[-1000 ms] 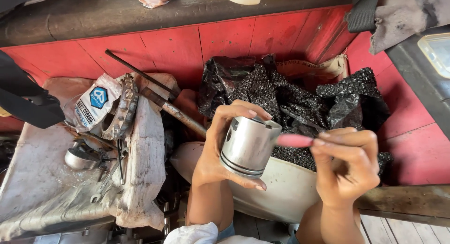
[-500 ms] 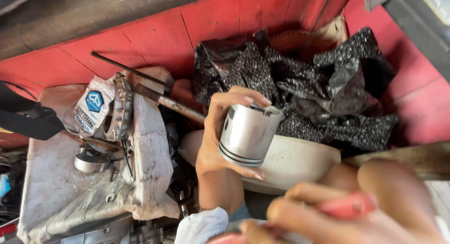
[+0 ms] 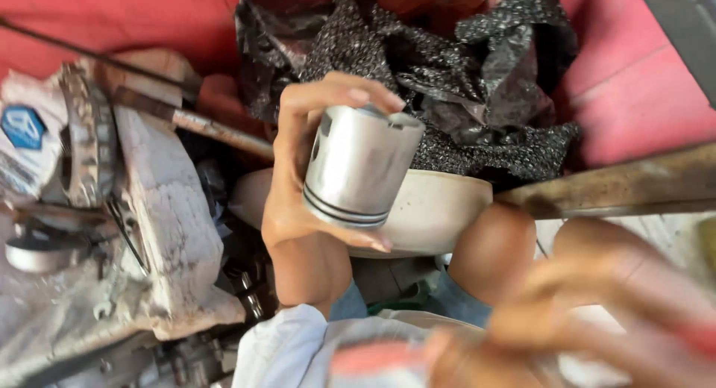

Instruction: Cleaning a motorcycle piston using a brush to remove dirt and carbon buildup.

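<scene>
My left hand (image 3: pixel 294 201) grips a silver metal piston (image 3: pixel 358 168), fingers over its open top and thumb under its grooved lower end, tilted a little to the right. The piston hangs above the near rim of a cream bowl (image 3: pixel 440 209). My right hand (image 3: pixel 597 306) is a blur at the lower right, low and close to the camera, well away from the piston. It seems closed around a red-handled tool (image 3: pixel 365 358), whose tip is too smeared to make out.
A dirty grey engine casing (image 3: pixel 149 209) with a toothed wheel lies at the left, with a rusty rod (image 3: pixel 201 123) beside it. Crumpled black speckled cloth (image 3: pixel 462 67) is piled behind the bowl on a red surface (image 3: pixel 641 97). A wooden plank (image 3: pixel 619 183) runs along the right.
My right hand has pulled the red tool away from the piston, down and toward the camera. The view has moved closer. My left hand still holds the piston over the bowl.
</scene>
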